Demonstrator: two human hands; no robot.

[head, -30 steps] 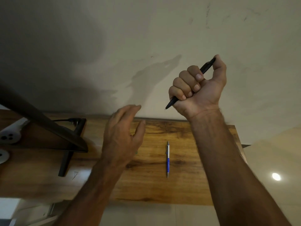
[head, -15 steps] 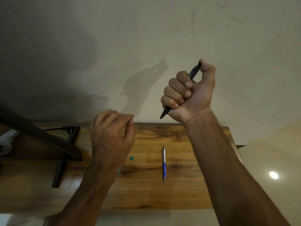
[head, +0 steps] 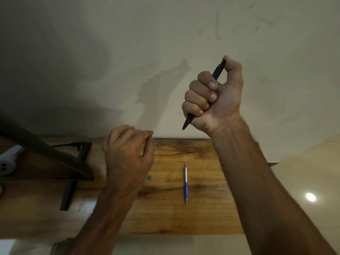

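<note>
Right grip (head: 217, 100) has sunk a little with the black pen (head: 219, 69), and the left grip (head: 128, 155) has curled its fingers in to the thumb.
Clamped in a fist round the pen's middle, the right grip presses its thumb on the top end. The pen's long axis runs steeply, its tip poking out below the little finger toward the left grip. It is slim and matt black with a small pale point. The left grip's fingertips meet its thumb, with nothing seen between them. Below the right grip a blue-and-silver pen (head: 185, 183) lies on the wooden bench (head: 202, 214).
</note>
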